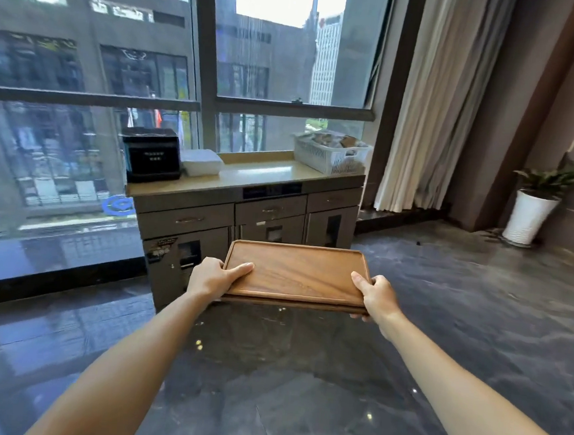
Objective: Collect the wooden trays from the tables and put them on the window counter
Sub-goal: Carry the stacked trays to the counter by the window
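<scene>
Left thumb (pixel 240 269) lies flat on top of the wooden trays (pixel 295 273) near the left corner, remaining fingers curled under and hidden; left hand (pixel 210 278) is clamped on the near-left edge. Right hand (pixel 374 293) mirrors it on the near-right corner, thumb on top, fingertips just showing below the edge. Looks like two trays stacked, a second edge visible under the top one; exact count unclear

Stack is held roughly level, out in front at arm's length, over the floor (pixel 333 392), well short of the window counter (pixel 247 176)

Risks as I judge them:
- grip is only on the near edge, far side cantilevered; any droop and the top tray slides forward off the lower one
- floor looks glossy, possibly slick underfoot
- free counter space sits between the white box (pixel 202 162) and the white basket (pixel 331 155); come in skewed and a tray corner clips one of them
- black appliance (pixel 151 153) further left, less likely to be hit
</scene>
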Demonstrator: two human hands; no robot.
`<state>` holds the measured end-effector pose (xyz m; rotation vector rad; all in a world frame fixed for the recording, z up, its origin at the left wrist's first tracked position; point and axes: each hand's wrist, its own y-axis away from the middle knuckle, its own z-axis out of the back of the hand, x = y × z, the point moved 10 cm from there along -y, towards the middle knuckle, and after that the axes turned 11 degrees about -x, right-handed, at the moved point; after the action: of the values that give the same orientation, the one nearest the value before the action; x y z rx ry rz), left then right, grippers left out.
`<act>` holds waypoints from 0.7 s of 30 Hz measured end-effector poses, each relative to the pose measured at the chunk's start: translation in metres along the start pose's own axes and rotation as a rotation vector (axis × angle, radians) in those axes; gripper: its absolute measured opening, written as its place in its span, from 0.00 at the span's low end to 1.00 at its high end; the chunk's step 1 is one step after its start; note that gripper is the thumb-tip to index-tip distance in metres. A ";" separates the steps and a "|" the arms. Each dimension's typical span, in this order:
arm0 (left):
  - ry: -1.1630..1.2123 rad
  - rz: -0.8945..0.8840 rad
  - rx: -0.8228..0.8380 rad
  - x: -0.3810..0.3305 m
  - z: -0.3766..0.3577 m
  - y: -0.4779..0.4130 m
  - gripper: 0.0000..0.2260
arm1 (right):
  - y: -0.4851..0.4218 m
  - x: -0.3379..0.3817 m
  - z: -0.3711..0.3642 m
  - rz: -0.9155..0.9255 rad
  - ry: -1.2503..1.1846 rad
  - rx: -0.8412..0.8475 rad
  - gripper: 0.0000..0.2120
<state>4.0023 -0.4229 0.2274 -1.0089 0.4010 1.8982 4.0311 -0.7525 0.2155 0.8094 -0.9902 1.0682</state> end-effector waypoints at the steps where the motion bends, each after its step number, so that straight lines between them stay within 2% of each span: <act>1: -0.003 0.011 -0.005 -0.002 -0.011 -0.019 0.24 | -0.023 0.001 -0.009 -0.006 0.002 0.015 0.15; 9: -0.041 0.053 -0.020 -0.003 -0.125 -0.191 0.24 | -0.219 -0.007 -0.096 -0.027 0.041 0.051 0.16; 21: -0.028 0.130 -0.095 -0.055 -0.226 -0.479 0.26 | -0.520 0.087 -0.225 0.021 0.081 0.128 0.19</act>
<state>4.5278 -0.3456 0.1926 -1.0389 0.3706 2.0623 4.5979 -0.6731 0.1825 0.8544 -0.8699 1.1828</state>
